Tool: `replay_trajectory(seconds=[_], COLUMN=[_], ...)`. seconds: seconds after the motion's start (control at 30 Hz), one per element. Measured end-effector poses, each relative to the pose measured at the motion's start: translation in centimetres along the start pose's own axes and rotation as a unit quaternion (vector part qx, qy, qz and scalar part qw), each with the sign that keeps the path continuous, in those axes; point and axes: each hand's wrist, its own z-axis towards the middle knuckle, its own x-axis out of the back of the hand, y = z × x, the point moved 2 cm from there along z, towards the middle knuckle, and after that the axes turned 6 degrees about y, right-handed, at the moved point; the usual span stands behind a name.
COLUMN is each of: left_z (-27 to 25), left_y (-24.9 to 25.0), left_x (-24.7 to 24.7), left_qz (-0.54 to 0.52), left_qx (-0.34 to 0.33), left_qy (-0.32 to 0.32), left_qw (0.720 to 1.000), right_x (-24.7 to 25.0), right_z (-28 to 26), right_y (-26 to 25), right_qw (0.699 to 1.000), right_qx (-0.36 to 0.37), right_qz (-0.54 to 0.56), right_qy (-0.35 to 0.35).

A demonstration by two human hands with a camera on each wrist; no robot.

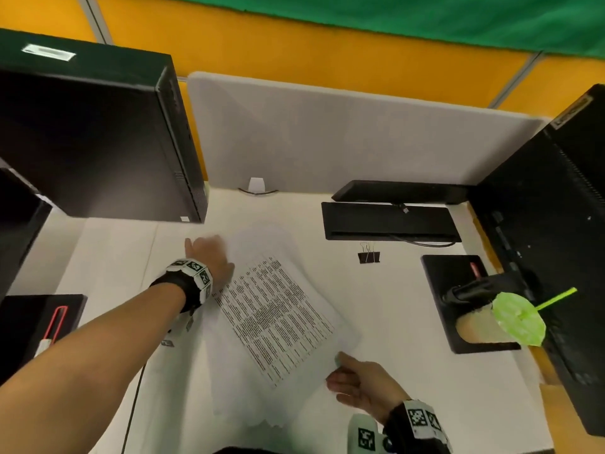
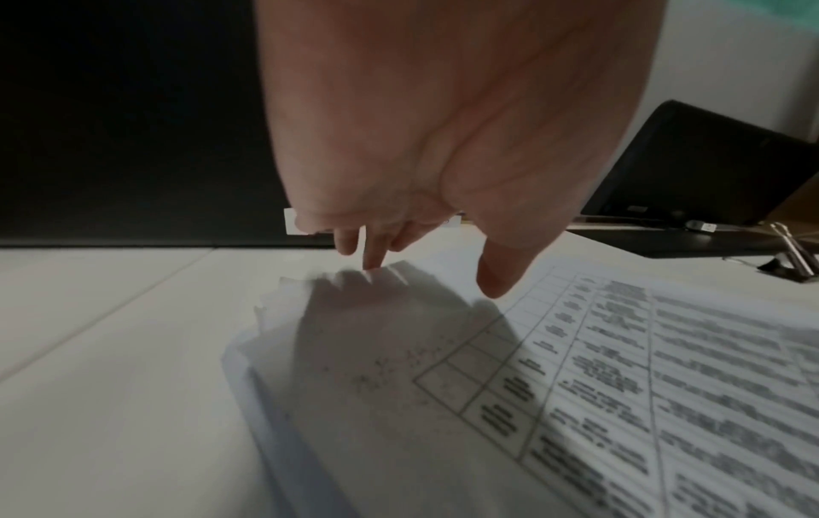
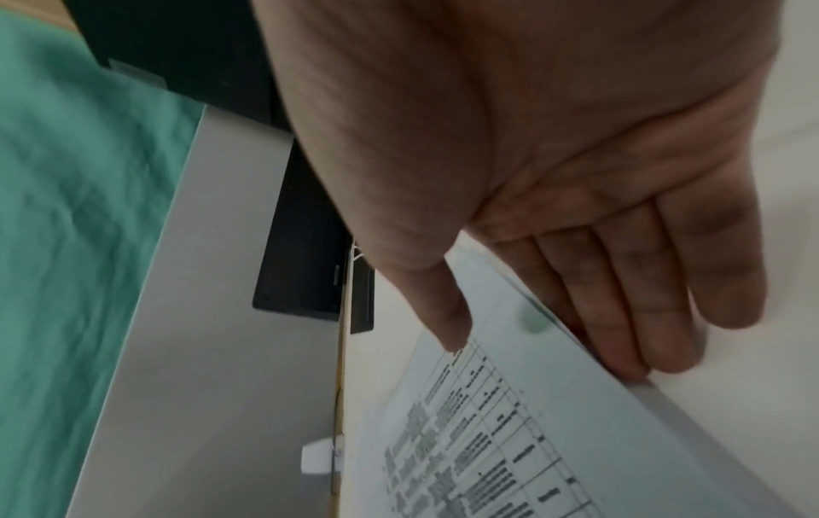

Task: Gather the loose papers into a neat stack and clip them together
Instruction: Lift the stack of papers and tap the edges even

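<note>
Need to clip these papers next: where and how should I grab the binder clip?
Pinch the binder clip by its two wire handles, from above: they rise clear of the black body. The right hand, now pinching the papers, is nearer.

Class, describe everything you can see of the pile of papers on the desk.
The papers are white sheets, the top one printed with a table of dark text. They lie askew on the desk, edges fanned, not squared. The left hand touches the far corner with fingertips; the right hand pinches the near corner, thumb on top.

White desk (image 1: 386,306): papers (image 1: 275,316), binder clip (image 1: 369,257).
</note>
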Motion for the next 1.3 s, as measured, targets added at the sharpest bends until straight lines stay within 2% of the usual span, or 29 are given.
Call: replay_trajectory(seconds=[0.07,0.13,0.2,0.33,0.47,0.53,0.63,0.67,0.73,0.87,0.93,1.0,1.07,1.13,1.2,1.3], left_z=[-0.2,-0.9,-1.5,-3.8,-7.0,-8.6,-10.3,-10.5,-10.9,-11.7,-12.2,-12.9,-13.7,-14.2,-14.9,-15.8], left_y=[-0.3,-1.2,-2.6,-4.9,-6.6,-7.7,-8.8,-9.1,-8.9,-7.2,-6.6,-6.1,-6.0,-6.2,-6.3,-6.3], left_x=[-0.3,-0.4,-0.8,-2.0,-3.5,-5.1,-7.9,-9.1,-10.1,-7.4,-5.6,-3.3,-1.0,1.1,3.4,5.9], left_qz=[-0.006,-0.025,-0.074,-0.172,-0.249,-0.306,-0.392,-0.411,-0.446,-0.481,-0.513,-0.547,-0.589,-0.635,-0.661,-0.676], left_qx=[0.036,0.085,0.113,0.072,0.093,0.108,0.109,0.108,0.109,0.087,0.067,0.040,0.016,0.011,0.015,0.001], left_qy=[-0.001,-0.009,-0.055,-0.164,-0.187,-0.207,-0.273,-0.298,-0.318,-0.271,-0.251,-0.233,-0.197,-0.134,-0.061,0.010], left_qw=[0.999,0.996,0.989,0.969,0.946,0.923,0.872,0.855,0.830,0.829,0.818,0.803,0.784,0.761,0.748,0.737], right_x=[0.7,1.2,1.2,0.4,-0.4,-0.3,-0.1,-0.1,0.3,1.7,2.0,2.6,2.2,1.3,1.1,0.7], right_z=[0.7,1.3,1.8,2.8,2.0,1.6,0.6,0.4,0.6,0.6,0.4,1.9,0.1,-2.8,-4.7,-7.9], right_y=[-1.1,-2.4,-3.5,-4.4,-4.1,-3.3,-1.3,-0.6,0.4,0.7,1.0,1.3,-0.1,-2.1,-4.0,-6.8], right_qw=[0.999,0.997,0.994,0.991,0.980,0.968,0.926,0.928,0.951,0.987,0.990,0.991,0.992,0.986,0.965,0.926], right_qx=[0.019,0.050,0.070,0.068,0.054,0.057,0.063,0.074,0.089,0.045,0.029,0.049,0.098,0.164,0.254,0.370], right_qz=[0.036,0.026,0.004,-0.018,-0.127,-0.171,-0.287,-0.277,-0.208,-0.059,-0.078,-0.098,-0.061,0.017,0.069,0.057], right_qy=[0.022,0.052,0.081,0.110,0.143,0.175,0.236,0.238,0.209,0.142,0.110,0.076,0.056,0.013,-0.009,0.056])
